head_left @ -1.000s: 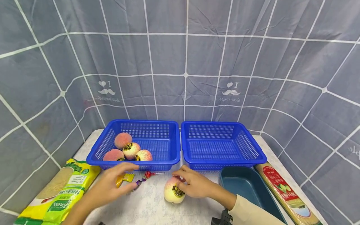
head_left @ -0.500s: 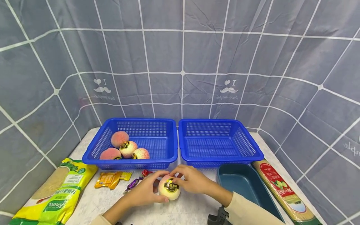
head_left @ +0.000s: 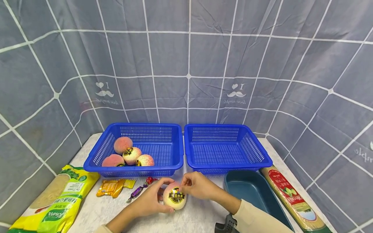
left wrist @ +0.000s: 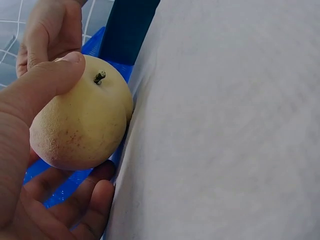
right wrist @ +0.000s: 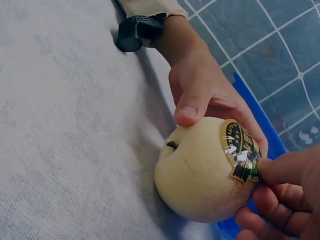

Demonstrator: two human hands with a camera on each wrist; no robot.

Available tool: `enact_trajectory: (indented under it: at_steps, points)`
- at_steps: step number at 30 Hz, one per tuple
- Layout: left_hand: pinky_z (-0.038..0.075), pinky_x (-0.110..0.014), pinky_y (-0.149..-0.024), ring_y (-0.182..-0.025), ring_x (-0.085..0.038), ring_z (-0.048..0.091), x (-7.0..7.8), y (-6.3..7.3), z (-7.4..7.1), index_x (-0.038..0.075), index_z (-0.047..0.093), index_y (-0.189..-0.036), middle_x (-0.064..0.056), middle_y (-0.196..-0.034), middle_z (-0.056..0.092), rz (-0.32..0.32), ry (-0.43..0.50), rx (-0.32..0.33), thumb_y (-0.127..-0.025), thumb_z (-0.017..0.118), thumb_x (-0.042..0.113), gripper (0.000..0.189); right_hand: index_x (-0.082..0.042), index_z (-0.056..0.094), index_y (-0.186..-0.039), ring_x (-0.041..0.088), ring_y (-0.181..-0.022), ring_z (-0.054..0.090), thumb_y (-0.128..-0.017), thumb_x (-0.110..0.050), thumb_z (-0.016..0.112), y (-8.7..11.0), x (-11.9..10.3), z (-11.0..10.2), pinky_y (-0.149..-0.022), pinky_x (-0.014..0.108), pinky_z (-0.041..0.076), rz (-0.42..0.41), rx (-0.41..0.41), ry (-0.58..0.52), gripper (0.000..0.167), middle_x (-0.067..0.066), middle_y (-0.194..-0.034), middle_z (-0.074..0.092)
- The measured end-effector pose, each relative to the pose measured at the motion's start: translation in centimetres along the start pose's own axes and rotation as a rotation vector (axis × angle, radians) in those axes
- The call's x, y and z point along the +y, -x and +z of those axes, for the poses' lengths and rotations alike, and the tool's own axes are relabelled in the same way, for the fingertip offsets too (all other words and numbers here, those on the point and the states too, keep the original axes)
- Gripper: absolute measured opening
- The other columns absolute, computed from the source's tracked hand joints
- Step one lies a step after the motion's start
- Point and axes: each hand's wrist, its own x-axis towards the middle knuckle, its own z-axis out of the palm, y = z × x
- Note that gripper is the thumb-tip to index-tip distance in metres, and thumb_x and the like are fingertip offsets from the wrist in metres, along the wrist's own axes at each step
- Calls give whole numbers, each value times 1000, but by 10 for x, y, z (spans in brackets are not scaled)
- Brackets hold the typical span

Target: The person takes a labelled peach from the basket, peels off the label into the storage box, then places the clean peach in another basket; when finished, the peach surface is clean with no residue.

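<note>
Plain cream on the right sleeve (head_left: 259, 217), long and unpatterned, ending short of the bare right hand (head_left: 199, 186), and just by the cuff sits a chunky black device (head_left: 226, 225) dotted with small holes. Over to the left sleeve (right wrist: 155, 7), same pale cloth, creased at its edge, a rounded black unit (right wrist: 136, 34) alongside, and the left hand (head_left: 152, 200) is bare too!

peach (head_left: 174, 205) | pale yellow, pink-flushed | black-gold sticker (head_left: 176, 195) (stem (left wrist: 100, 77) showing) | in left hand (head_left: 151, 200)

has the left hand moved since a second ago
Yes, the left hand has moved right, to the peach, judged against the left blue basket.
</note>
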Motion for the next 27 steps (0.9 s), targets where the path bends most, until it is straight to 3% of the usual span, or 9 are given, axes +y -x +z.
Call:
enact_trajectory:
  at_steps: [5,10,14,17,22,27]
  points:
    - [59,-32,-78,-99,-15,66,-1,2,0,9,46,-140,-19,-135,50,4,9,-5,-78,89,20,76,-13,66,-81,6,-65,52,-93,-8,69,2,-1,1,-55,20,42,5,-30,-51,13,-7,-72,61]
    - [59,-32,-78,-98,-17,67,-5,1,1,12,47,-139,-16,-135,52,13,2,1,-78,90,22,76,-9,67,-86,6,-71,53,-97,-8,66,9,-10,-10,-61,20,44,-54,-97,-123,11,-6,-78,61]
    - [58,-33,-77,-98,-18,67,-6,0,0,15,48,-139,-12,-134,53,2,-5,20,-76,91,24,78,-8,67,-90,7,-75,52,-98,-9,66,24,-18,-42,-64,22,44,-93,-177,-145,8,-5,-83,62]
    - [57,-32,-77,-98,-18,66,-7,1,0,16,49,-140,-11,-134,52,-6,-18,31,-75,92,26,79,-12,67,-90,7,-75,52,-99,-12,65,44,-12,-78,-63,22,43,-108,-203,-75,9,-5,-83,62]
    - [56,-32,-77,-98,-18,65,-8,2,1,16,49,-140,-10,-135,53,-10,-30,40,-75,92,27,79,-9,66,-87,8,-71,51,-98,-9,65,79,25,-127,-59,23,42,-54,-103,47,11,-3,-77,59]
    - [56,-31,-77,-98,-18,65,-8,0,1,16,50,-140,-10,-135,53,-18,-25,42,-75,92,27,78,-9,66,-83,6,-64,47,-95,-5,67,98,59,-133,-53,23,38,84,36,196,13,-6,-73,57]
